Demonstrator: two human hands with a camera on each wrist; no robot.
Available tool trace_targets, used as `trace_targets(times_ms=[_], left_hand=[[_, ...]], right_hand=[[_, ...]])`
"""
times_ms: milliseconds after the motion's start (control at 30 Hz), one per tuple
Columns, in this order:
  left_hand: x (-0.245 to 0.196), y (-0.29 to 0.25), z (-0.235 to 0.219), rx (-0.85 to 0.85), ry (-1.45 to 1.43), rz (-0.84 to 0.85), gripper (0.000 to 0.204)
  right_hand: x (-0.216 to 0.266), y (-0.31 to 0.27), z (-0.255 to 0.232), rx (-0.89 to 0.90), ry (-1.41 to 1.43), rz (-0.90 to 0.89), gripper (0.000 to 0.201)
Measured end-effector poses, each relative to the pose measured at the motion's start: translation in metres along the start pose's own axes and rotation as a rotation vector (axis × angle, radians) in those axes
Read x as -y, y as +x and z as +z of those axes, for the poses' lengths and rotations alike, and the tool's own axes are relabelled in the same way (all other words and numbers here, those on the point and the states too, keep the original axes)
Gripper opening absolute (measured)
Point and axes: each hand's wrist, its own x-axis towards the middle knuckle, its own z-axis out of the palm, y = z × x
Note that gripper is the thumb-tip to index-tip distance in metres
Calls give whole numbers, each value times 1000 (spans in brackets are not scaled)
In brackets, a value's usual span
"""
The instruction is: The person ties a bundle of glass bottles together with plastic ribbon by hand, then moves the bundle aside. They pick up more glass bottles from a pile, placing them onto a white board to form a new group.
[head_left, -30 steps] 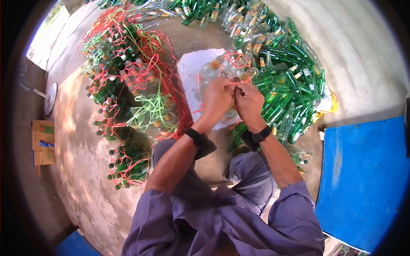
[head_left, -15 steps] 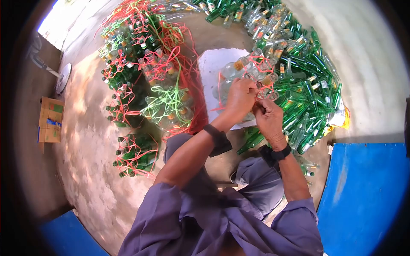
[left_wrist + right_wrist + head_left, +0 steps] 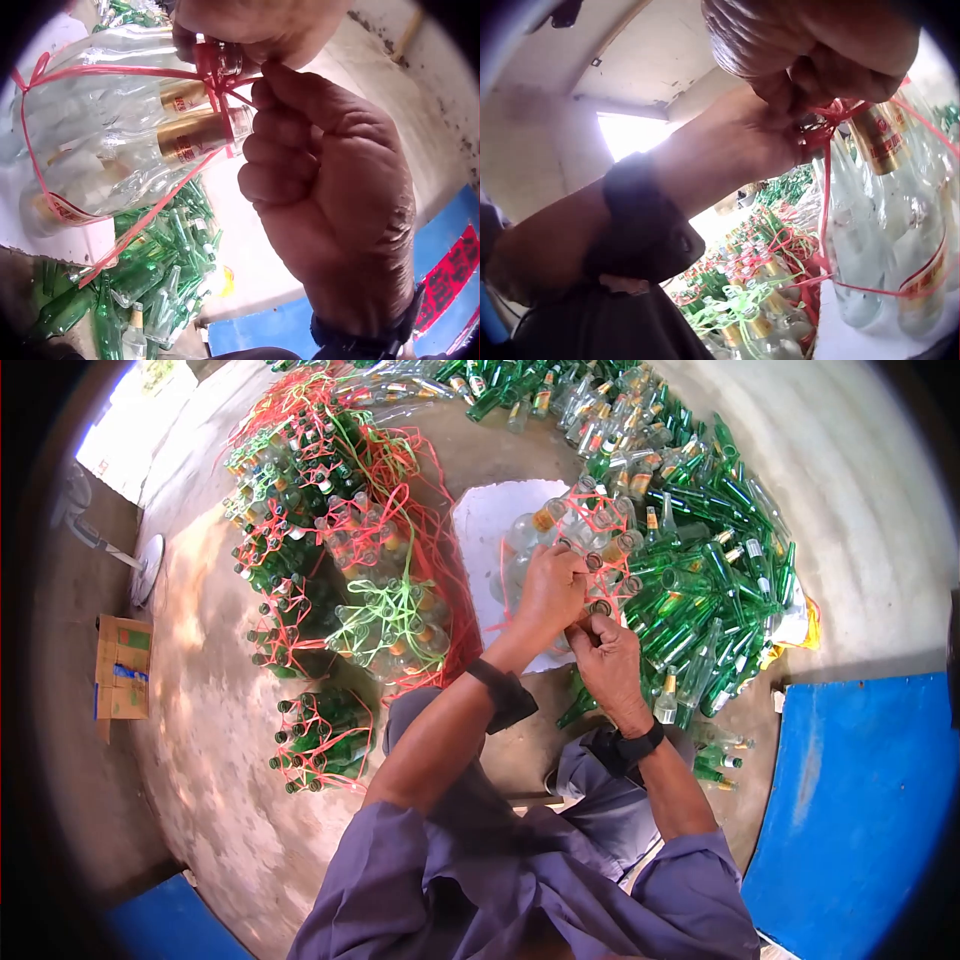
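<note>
Clear glass bottles (image 3: 522,532) with gold neck labels stand grouped on a white board (image 3: 478,525), with red plastic strap (image 3: 112,70) wound around their bodies and necks. At the bottle mouths, my left hand (image 3: 548,592) curls its fingers on the strap beside a neck; its fingertips are partly hidden. Just right of it and nearer my body, my right hand (image 3: 612,668) pinches the strap between thumb and curled forefinger. In the left wrist view, the right hand (image 3: 330,169) meets the left hand (image 3: 262,26) at the strap crossing.
Left of the board stand strapped bundles of green bottles (image 3: 325,735) and clear ones under green strap (image 3: 390,622), beside a heap of loose red strap (image 3: 440,550). Loose green bottles (image 3: 720,595) pile up on the right. A blue panel (image 3: 860,770) lies beyond, and a cardboard box (image 3: 125,670) far left.
The right hand has moved down toward my body, slightly apart from the left, which stays at the bottle necks. The head view has shifted, so the whole scene sits farther right than at first.
</note>
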Motion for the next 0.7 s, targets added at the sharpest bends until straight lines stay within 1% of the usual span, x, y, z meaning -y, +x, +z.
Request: trace_targets(times_ms=[67, 100, 133, 200, 267, 400, 467, 533, 600, 700], left_hand=[[0, 1, -1, 8, -6, 10, 7], [0, 2, -1, 12, -10, 20, 7], [0, 2, -2, 14, -11, 20, 7], [-1, -1, -1, -8, 3, 95, 6], [-3, -1, 0, -16, 2, 102, 6], [0, -1, 3, -33, 2, 110, 7], [2, -1, 5, -34, 10, 115, 7], [4, -2, 6, -38, 20, 116, 8], [5, -4, 7, -56, 3, 152, 8], [5, -2, 8, -48, 23, 188, 9]], right_hand=[[-2, -1, 0, 29, -87, -12, 16], [-3, -8, 6, 26, -86, -11, 16], [-4, -21, 15, 51, -77, -41, 16], [-7, -36, 22, 74, -69, -60, 15], [-9, -39, 22, 59, -34, -30, 15], [-7, -37, 26, 75, 13, -49, 13], [-11, -37, 32, 64, -38, -236, 11], [-17, -37, 37, 87, -17, -251, 11], [-20, -39, 38, 111, 6, -264, 10], [-20, -38, 36, 130, -25, -280, 10]])
